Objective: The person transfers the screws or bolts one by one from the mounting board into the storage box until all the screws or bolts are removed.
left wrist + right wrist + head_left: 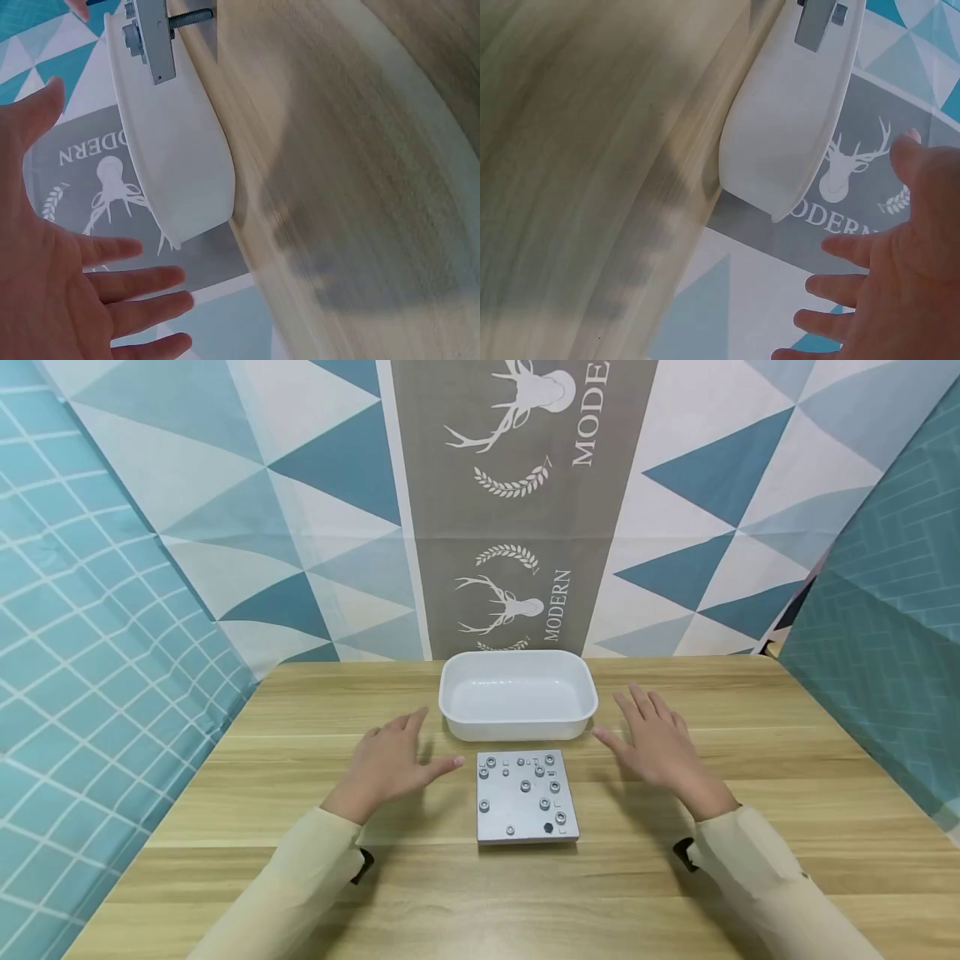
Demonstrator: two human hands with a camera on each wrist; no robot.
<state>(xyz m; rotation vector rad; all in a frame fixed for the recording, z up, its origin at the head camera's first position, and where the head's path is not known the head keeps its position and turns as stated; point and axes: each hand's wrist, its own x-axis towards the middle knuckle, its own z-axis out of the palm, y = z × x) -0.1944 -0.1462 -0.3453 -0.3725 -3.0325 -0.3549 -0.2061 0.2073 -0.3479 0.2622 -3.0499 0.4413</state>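
Observation:
A square silver metal plate (506, 810) lies on the table between the hands, with several socket-head bolts of different sizes standing in its top. One dark spot (548, 827), a hole or a black bolt head, shows near its front right corner. In the left wrist view a threaded bolt shank (193, 18) sticks out below the plate. My left hand (390, 764) hovers left of the plate, fingers spread, thumb pointing at its edge without visible contact. To the right, my right hand (652, 739) is held over the table with fingers extended. Both hold nothing.
Behind the plate stands a white rectangular tray (517, 731), close to both hands. The wooden table (465, 910) ends at a patterned cloth backdrop (517, 518). Blue checked cloth (97, 610) hangs at left, teal cloth (885, 610) at right. Black bands (363, 865) show at the cuffs.

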